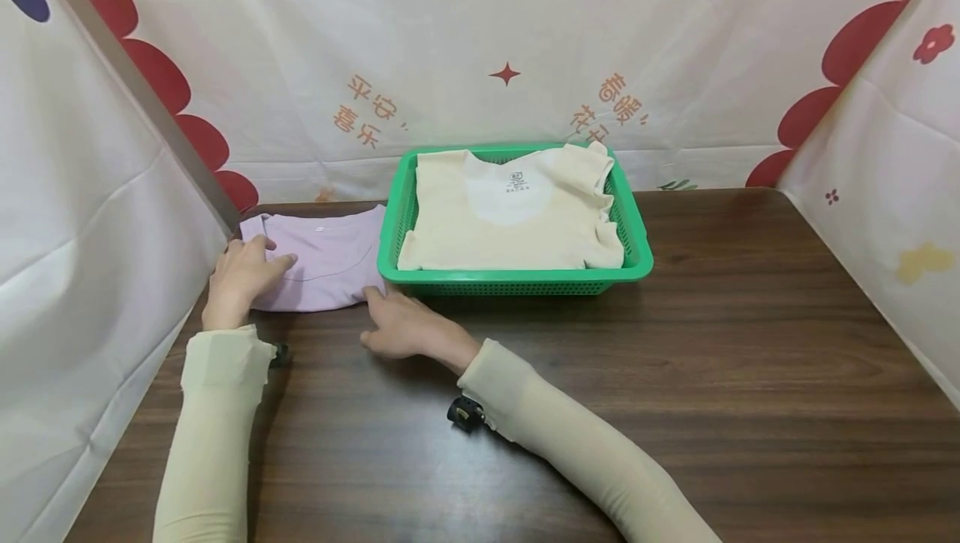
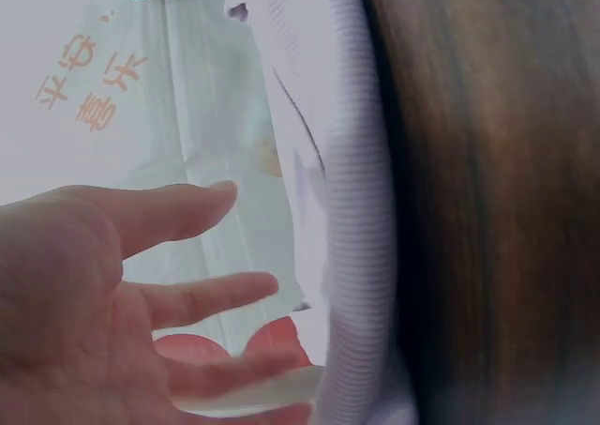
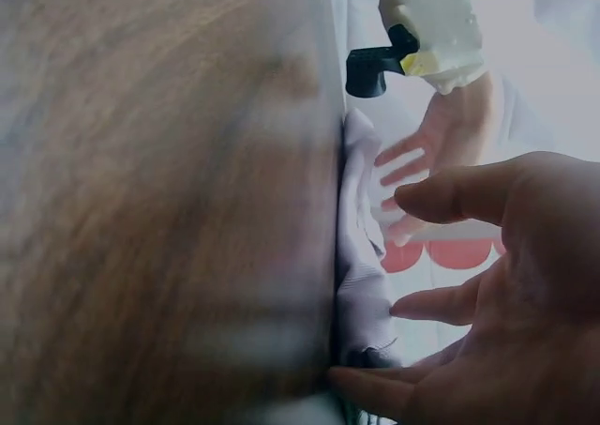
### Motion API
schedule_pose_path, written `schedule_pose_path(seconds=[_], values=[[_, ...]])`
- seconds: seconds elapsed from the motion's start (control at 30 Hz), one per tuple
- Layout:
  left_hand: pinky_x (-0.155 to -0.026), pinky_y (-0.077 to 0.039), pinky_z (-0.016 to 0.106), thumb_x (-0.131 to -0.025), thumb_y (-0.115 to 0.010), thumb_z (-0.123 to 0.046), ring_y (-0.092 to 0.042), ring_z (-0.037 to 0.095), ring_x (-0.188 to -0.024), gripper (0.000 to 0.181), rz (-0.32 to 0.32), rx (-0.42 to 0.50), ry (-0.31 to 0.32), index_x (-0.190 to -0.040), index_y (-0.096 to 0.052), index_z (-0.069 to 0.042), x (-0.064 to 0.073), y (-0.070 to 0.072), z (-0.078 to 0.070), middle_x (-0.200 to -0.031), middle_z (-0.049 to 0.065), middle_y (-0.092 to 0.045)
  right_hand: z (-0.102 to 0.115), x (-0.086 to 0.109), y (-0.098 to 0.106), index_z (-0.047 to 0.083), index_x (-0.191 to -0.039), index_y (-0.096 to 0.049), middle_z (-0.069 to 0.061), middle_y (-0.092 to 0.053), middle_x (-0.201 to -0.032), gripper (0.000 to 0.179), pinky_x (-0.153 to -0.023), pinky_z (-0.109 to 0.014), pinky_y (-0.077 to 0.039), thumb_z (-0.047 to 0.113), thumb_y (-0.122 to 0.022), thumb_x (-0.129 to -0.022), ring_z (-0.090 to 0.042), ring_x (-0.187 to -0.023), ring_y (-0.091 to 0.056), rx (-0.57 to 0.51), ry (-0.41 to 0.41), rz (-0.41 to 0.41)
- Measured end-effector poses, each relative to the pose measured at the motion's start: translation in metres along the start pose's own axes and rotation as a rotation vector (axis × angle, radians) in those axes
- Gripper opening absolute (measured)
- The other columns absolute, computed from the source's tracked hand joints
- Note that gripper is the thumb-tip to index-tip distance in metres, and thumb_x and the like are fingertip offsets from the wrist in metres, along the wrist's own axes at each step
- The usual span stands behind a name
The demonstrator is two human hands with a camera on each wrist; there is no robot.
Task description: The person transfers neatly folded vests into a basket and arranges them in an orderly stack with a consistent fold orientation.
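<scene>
A folded lilac shirt (image 1: 330, 247) lies flat on the table, left of the green basket. My left hand (image 1: 242, 275) is over its left end, fingers spread; in the left wrist view that hand (image 2: 103, 303) is beside the shirt's ribbed edge (image 2: 361, 200) with nothing between thumb and fingers. At the shirt's lower right corner is my right hand (image 1: 411, 326), its fingers extended. The right wrist view has this hand (image 3: 516, 284) with thumb and fingers apart, fingertips close to the lilac cloth (image 3: 361, 275). Whether they touch it I cannot tell.
The green plastic basket (image 1: 517, 276) stands at the back middle, against the shirt's right end. Inside it is a folded cream shirt (image 1: 450, 226) with a small print. Patterned white cloth (image 1: 465, 52) hangs behind and along both sides of the brown wooden table (image 1: 712, 343).
</scene>
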State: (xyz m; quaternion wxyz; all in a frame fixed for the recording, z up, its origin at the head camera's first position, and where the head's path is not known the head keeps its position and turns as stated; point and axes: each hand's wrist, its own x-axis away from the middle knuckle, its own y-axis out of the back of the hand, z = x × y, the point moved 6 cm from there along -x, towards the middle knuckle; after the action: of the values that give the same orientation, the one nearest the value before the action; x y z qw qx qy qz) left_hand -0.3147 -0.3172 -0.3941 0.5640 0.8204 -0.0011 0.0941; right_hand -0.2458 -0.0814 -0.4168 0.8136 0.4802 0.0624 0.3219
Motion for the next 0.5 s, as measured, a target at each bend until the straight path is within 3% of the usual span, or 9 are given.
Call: schedule_pose_path(seconds=[0.13, 0.33, 0.43, 0.5], values=[[-0.105, -0.034, 0.076, -0.102, -0.051, -0.045, -0.036, 0.067, -0.132, 0.071, 0.056, 0.006, 0.026, -0.146, -0.040, 0.010, 0.0004, -0.0033, 0.0038, -0.146, 0.046, -0.035, -0.0031, -0.0033, 0.0009, 0.003, -0.163, -0.024, -0.018, -0.028, -0.169, 0.075, -0.124, -0.036, -0.033, 0.032, -0.058, -0.103, -0.024, -0.155, -0.034, -0.056, -0.003, 0.002], [-0.105, -0.037, 0.075, -0.102, -0.049, -0.045, -0.041, 0.064, -0.132, 0.075, 0.094, -0.027, 0.015, -0.148, -0.037, 0.012, -0.0014, -0.0059, 0.0059, -0.147, 0.044, -0.040, -0.0041, -0.0049, 0.0009, 0.005, -0.165, -0.019, -0.015, -0.015, -0.173, 0.078, -0.129, -0.036, -0.021, 0.037, -0.057, -0.105, -0.022, -0.161, -0.015, -0.065, -0.009, 0.013], [-0.106, -0.037, 0.074, -0.101, -0.049, -0.046, -0.041, 0.064, -0.132, 0.077, 0.105, -0.037, 0.016, -0.148, -0.036, 0.014, -0.0019, -0.0067, 0.0068, -0.146, 0.044, -0.040, -0.0032, -0.0032, 0.0016, 0.008, -0.162, -0.031, -0.014, -0.024, -0.172, 0.071, -0.127, -0.037, -0.029, 0.038, -0.057, -0.104, -0.023, -0.159, -0.025, 0.023, 0.007, -0.001], [-0.105, -0.038, 0.074, -0.101, -0.050, -0.047, -0.041, 0.064, -0.131, 0.077, 0.106, -0.032, 0.022, -0.147, -0.037, 0.013, -0.0017, -0.0064, 0.0079, -0.145, 0.045, -0.040, -0.0025, -0.0011, 0.0024, 0.009, -0.155, -0.043, -0.013, -0.036, -0.167, 0.062, -0.117, -0.038, -0.043, 0.038, -0.058, -0.103, -0.023, -0.150, -0.042, 0.084, 0.015, -0.016]])
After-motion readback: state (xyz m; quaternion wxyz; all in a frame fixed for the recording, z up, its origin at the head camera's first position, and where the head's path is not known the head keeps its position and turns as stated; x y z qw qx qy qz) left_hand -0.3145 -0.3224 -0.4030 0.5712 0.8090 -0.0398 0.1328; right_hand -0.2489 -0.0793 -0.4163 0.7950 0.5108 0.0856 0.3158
